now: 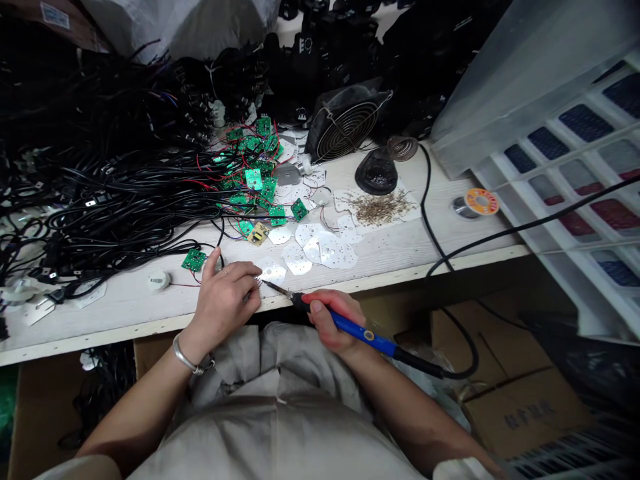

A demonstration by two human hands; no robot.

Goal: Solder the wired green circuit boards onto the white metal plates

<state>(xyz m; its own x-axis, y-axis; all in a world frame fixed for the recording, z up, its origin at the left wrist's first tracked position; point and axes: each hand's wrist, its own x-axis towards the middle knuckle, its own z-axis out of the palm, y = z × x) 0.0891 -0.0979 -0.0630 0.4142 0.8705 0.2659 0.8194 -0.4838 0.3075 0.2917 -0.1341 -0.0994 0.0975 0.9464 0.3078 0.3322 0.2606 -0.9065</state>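
Now right hand grips soldering iron; left hand pinches white disc at bench edge.

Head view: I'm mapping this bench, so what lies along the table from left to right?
Black cables → white round part → left hand → soldering iron in right hand → solder spool → white tray rack.

Soldering iron beside white disc

Even overhead light fell brightly on the pale bench, while the cable pile sank into murk. Wide-angle distortion bent the frame's edges; glare flared off the green circuit boards.
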